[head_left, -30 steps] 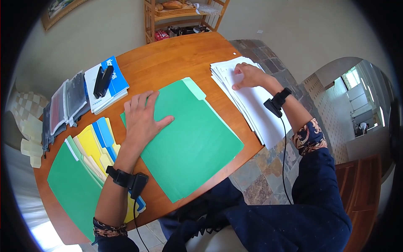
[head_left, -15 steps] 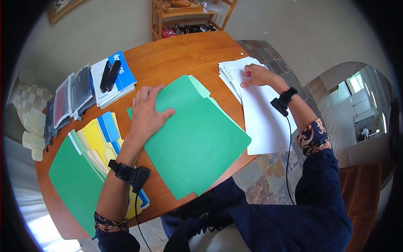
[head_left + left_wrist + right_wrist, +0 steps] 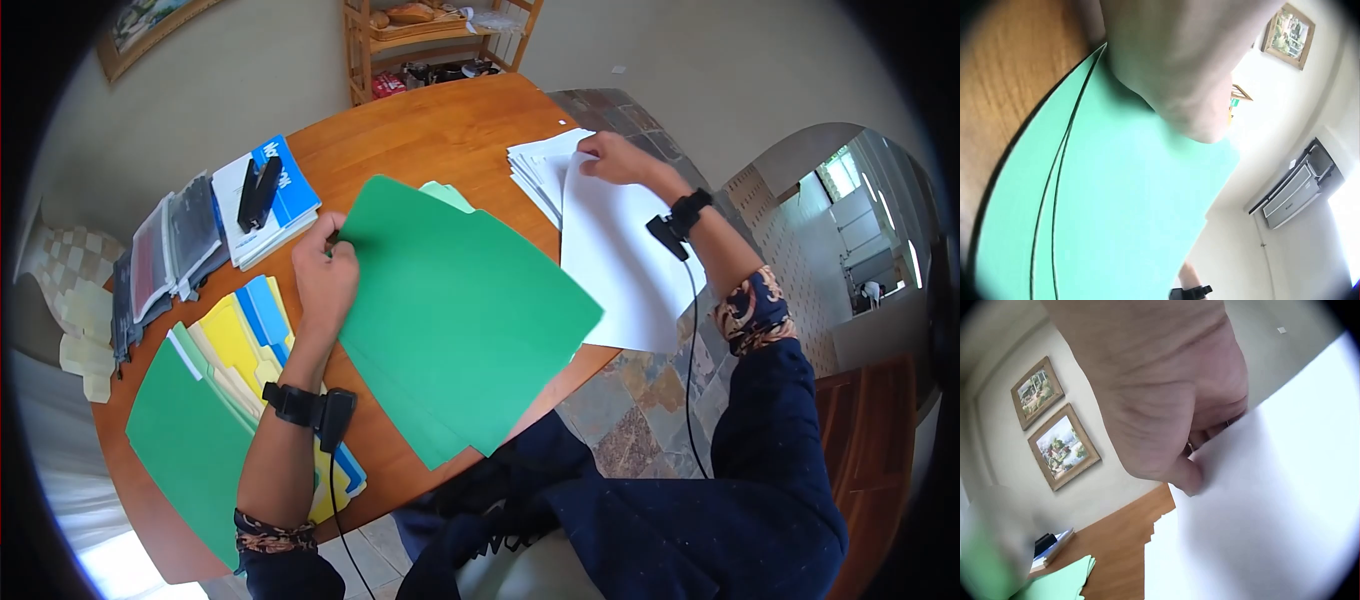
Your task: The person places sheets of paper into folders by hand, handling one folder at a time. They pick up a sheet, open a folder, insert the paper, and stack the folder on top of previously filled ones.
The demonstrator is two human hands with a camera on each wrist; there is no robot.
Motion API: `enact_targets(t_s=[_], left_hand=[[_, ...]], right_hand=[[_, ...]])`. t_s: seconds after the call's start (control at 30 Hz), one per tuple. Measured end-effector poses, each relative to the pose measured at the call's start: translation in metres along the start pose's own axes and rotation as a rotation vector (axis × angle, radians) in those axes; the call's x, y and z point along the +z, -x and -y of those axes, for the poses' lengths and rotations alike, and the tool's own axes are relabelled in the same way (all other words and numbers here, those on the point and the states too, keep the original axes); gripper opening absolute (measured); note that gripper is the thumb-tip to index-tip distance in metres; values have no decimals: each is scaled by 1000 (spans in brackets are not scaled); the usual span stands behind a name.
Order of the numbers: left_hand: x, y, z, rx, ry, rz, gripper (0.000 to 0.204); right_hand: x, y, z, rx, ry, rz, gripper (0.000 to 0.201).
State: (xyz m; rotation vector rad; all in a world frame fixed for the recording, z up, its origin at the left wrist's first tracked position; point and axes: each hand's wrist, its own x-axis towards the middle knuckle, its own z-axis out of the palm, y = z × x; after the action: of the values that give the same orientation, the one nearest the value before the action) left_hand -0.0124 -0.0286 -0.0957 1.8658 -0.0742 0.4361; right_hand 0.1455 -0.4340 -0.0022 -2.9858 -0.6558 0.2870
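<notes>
My left hand pinches the left edge of a green file folder, thumb on top. The folder's top cover is raised there, and in the left wrist view layered edges of the green folder spread apart below the hand. A lighter green tab shows behind its far edge. To the right, my right hand pinches the far edge of a white sheet between thumb and curled fingers. That sheet is raised and skewed over a stack of papers at the table's right edge.
Left of the folder lie fanned green, yellow and blue folders. Beyond them, a black stapler rests on blue-and-white notebooks, next to zippered pouches. A wooden shelf stands behind the wooden table.
My left hand has gone from lying spread on the green folder to pinching its left edge and raising the cover. My right hand has lifted the top sheet away from the stack.
</notes>
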Motion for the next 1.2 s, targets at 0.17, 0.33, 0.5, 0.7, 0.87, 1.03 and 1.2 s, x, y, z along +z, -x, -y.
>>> enact_targets(t_s=[0.17,0.33,0.5,0.7,0.87,1.03,1.2], left_hand=[[-12,-11,9,-13,460,-265,25],[-28,-19,42,8,795,-29,23],[-40,-7,22,-63,869,15,20],[-75,-65,123,420,1146,820,29],[-69,-46,100,573,1428,809,26],[-65,-46,119,529,1400,818,27],[-67,-48,111,292,1370,1017,29]], right_hand=[[-61,8,15,-169,-38,-96,13],[-104,2,50,-174,-242,122,9],[-119,-9,70,-120,-298,-25,10],[-139,-12,83,-270,-352,142,20],[-136,-20,85,-329,-524,191,23],[-31,-23,167,-149,-708,79,14],[45,-52,235,-234,-582,507,19]])
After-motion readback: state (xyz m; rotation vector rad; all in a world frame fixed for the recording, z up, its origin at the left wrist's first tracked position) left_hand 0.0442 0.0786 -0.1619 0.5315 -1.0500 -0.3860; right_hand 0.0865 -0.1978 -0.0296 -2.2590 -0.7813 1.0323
